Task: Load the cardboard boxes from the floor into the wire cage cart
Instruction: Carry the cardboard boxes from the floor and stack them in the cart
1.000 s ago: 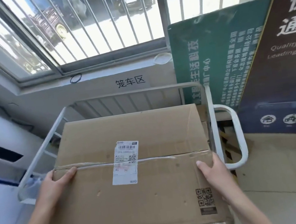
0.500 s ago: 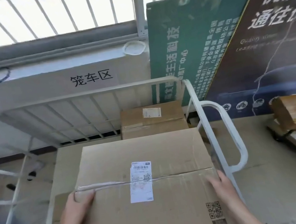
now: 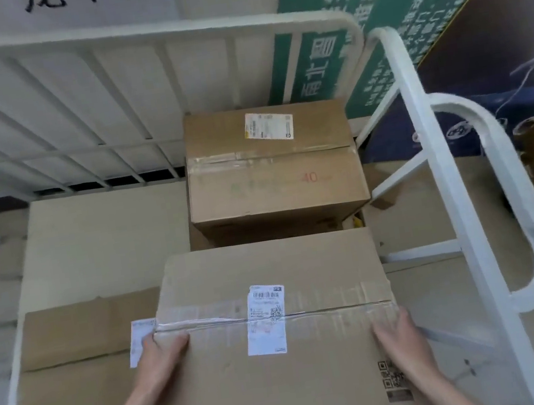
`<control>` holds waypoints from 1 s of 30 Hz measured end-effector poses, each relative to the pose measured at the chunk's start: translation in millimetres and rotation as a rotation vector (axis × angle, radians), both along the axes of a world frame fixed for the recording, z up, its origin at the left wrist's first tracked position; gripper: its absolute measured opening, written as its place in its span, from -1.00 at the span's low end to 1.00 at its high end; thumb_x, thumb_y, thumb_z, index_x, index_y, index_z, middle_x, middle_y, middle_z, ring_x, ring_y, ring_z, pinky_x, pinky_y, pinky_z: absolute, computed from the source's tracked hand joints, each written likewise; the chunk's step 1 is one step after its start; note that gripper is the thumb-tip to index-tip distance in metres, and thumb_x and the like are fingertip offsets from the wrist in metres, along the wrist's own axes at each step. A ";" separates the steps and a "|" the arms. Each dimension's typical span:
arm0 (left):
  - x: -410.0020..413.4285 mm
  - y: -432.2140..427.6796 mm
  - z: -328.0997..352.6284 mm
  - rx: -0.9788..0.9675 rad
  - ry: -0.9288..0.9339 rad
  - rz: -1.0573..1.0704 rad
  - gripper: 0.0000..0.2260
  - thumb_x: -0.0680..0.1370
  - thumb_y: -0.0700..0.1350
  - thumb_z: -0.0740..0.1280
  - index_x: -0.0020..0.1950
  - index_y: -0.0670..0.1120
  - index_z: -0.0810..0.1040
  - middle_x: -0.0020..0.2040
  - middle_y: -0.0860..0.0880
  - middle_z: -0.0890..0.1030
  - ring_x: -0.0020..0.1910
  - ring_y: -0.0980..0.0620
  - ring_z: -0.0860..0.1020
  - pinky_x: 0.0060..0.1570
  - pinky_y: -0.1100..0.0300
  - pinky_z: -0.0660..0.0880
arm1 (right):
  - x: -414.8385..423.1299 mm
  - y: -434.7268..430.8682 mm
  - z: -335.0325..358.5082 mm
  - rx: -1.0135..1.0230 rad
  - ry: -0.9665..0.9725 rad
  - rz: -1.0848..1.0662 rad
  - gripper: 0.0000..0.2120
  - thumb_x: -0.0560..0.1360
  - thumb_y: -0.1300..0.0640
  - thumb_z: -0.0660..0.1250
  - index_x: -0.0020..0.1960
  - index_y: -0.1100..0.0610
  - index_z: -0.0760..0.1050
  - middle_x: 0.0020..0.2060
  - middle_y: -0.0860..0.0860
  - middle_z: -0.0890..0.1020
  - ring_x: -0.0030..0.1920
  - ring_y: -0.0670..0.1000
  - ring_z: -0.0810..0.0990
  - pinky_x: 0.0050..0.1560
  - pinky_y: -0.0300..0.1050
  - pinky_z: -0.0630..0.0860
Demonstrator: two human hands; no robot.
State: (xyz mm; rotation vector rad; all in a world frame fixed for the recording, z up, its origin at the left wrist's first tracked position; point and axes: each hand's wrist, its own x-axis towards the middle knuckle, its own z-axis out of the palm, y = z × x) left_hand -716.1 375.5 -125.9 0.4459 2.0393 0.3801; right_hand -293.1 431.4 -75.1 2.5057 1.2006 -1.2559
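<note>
Inside the cart (image 3: 130,37), up front, left hand (image 3: 163,353) and right hand (image 3: 400,338) press the box (image 3: 286,390) between them, fingers (image 3: 174,341) flat on top; best lower it level, snug against the rear box (image 3: 272,180).

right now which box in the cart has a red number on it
The far box, in the back right corner, marked 40 in red. The near box and left box have none.
</note>
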 end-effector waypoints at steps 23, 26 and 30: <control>22.9 7.1 -109.3 0.073 0.140 -0.042 -0.29 0.57 0.03 0.39 0.56 -0.15 0.07 0.53 -0.21 0.23 0.52 -0.17 0.18 0.49 -0.11 0.16 | -12.6 18.1 -111.5 -0.184 -0.231 0.678 0.11 0.37 -0.61 0.06 0.42 -0.08 -0.63 0.42 0.28 -0.57 0.49 0.39 -0.46 0.54 0.27 -0.22; 23.8 6.8 -107.5 0.090 0.128 -0.040 -0.31 0.58 0.04 0.37 0.55 -0.14 0.08 0.51 -0.21 0.24 0.52 -0.15 0.17 0.48 -0.10 0.16 | -12.8 15.0 -111.2 -0.178 -0.243 0.669 0.10 0.34 -0.63 0.02 0.44 -0.12 -0.62 0.40 0.25 -0.60 0.50 0.36 -0.47 0.55 0.26 -0.22; 16.4 17.6 -106.3 0.099 0.122 -0.086 -0.23 0.59 0.06 0.34 0.62 -0.12 -0.06 0.58 -0.19 0.13 0.56 -0.17 0.12 0.50 -0.11 0.13 | -18.0 15.4 -115.6 -0.176 -0.241 0.651 0.11 0.34 -0.62 0.06 0.41 -0.13 -0.64 0.39 0.23 -0.62 0.48 0.38 -0.48 0.54 0.26 -0.22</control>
